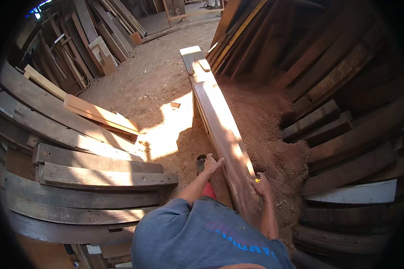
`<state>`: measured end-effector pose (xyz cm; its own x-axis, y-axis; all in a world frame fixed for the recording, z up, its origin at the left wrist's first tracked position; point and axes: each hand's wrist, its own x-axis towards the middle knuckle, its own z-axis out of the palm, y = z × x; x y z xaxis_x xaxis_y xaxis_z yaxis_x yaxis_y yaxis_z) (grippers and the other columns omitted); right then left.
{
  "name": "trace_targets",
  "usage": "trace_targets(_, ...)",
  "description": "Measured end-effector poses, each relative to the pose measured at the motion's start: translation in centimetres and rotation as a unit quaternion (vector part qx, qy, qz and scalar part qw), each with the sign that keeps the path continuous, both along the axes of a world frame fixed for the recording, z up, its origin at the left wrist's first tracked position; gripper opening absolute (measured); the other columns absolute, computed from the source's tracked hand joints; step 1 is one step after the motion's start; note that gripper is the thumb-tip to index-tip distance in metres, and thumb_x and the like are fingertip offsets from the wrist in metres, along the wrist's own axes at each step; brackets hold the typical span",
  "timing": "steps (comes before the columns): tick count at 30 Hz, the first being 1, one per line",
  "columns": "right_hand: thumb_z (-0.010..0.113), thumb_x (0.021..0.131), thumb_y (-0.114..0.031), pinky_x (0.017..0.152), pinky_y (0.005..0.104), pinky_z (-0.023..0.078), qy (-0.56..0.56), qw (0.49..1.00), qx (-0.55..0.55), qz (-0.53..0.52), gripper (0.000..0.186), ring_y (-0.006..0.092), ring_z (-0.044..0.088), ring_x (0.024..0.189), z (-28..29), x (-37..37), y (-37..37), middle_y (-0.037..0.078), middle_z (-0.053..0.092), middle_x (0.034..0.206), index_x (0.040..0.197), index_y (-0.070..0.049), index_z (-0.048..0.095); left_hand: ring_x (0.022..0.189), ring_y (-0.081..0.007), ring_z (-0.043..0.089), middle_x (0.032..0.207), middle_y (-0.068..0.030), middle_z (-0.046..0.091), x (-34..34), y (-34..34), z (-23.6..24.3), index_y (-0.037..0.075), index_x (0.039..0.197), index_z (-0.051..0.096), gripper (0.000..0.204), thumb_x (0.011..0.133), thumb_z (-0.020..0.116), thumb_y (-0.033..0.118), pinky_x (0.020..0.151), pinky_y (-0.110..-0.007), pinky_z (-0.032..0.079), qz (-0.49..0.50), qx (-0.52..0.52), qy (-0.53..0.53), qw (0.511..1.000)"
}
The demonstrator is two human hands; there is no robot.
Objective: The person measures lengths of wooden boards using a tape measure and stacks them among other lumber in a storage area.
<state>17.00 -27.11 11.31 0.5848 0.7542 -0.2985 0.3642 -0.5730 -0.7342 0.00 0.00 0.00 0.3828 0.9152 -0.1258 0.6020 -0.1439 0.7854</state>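
A long, thick brown board point(229, 148) runs away from my body, its top partly sunlit. My left hand point(212, 164) is at its left edge, thumb reaching to the wood and bent fingers apart from the thumb. At the right edge, my right hand point(262, 184) is closed around a small item with a yellow part point(257, 180); most of it is hidden by the fingers, so its kind is unclear. Near the board's far end lies a small wooden piece point(204, 65) with a rounded end.
Brown shavings point(274, 121) heap along the board's right side. Old planks point(107, 175) are stacked at left, with a lighter orange-brown plank point(98, 113) above them. More timber point(336, 121) fills the right side. Boards point(83, 40) lean at the back left. A small wood offcut point(175, 104) lies on the dirt floor.
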Motion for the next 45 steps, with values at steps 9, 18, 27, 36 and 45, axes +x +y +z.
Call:
trace_targets(9,0.077,0.078,-0.043,0.103,0.0488,0.043,-0.044,0.958,-0.280,0.049,0.104,0.0467,0.049,0.124,1.2,-5.3,15.2,0.034,0.049,0.132,0.152,-0.001,0.018,0.124,-0.0401,0.044,0.132,-0.0263,0.046,-0.2,15.5,1.6,-0.001,0.142,0.033,0.084,0.080,0.073,0.041,0.107,-0.049,0.033,-0.047,0.114,-0.014,0.992)
trace_targets(18,0.078,0.079,-0.041,0.090,0.0480,0.049,-0.067,0.900,-0.428,0.057,0.103,0.0414,0.054,0.114,-1.9,-7.7,22.4,0.028,0.042,0.132,0.153,-0.004,0.016,0.119,-0.0386,0.048,0.128,-0.0224,0.054,1.9,32.0,-0.3,0.001,0.141,0.040,0.086,0.076,0.077,0.044,0.106,-0.048,0.034,-0.165,0.142,0.037,0.975)
trace_targets(27,0.078,0.080,-0.035,0.093,0.0478,0.046,-0.074,0.889,-0.450,0.042,0.101,0.0404,0.052,0.113,-3.0,-8.2,23.7,0.027,0.042,0.128,0.153,-0.005,0.016,0.117,-0.0356,0.050,0.119,-0.0198,0.058,5.6,37.6,1.3,0.018,0.140,0.052,0.067,0.081,0.074,0.041,0.102,-0.045,0.039,-0.353,0.029,0.146,0.924)
trace_targets(36,0.078,0.080,-0.032,0.092,0.0510,0.046,-0.074,0.902,-0.424,0.040,0.098,0.0428,0.050,0.116,-3.1,-8.5,23.1,0.029,0.040,0.131,0.152,-0.005,0.016,0.111,-0.0356,0.053,0.116,-0.0189,0.056,7.1,38.5,2.1,0.032,0.144,0.048,0.065,0.084,0.072,0.038,0.097,-0.045,0.043,-0.414,-0.028,0.198,0.888)
trace_targets(45,0.077,0.081,-0.033,0.092,0.0501,0.047,-0.022,0.897,-0.441,0.012,0.097,0.0398,0.047,0.121,-1.7,-7.9,24.0,0.026,0.039,0.133,0.153,-0.008,0.018,0.137,-0.0473,0.027,0.149,-0.0247,0.031,6.0,30.7,2.5,0.022,0.133,0.052,0.059,0.079,0.073,0.029,0.111,-0.059,0.022,-0.416,0.188,0.166,0.874)
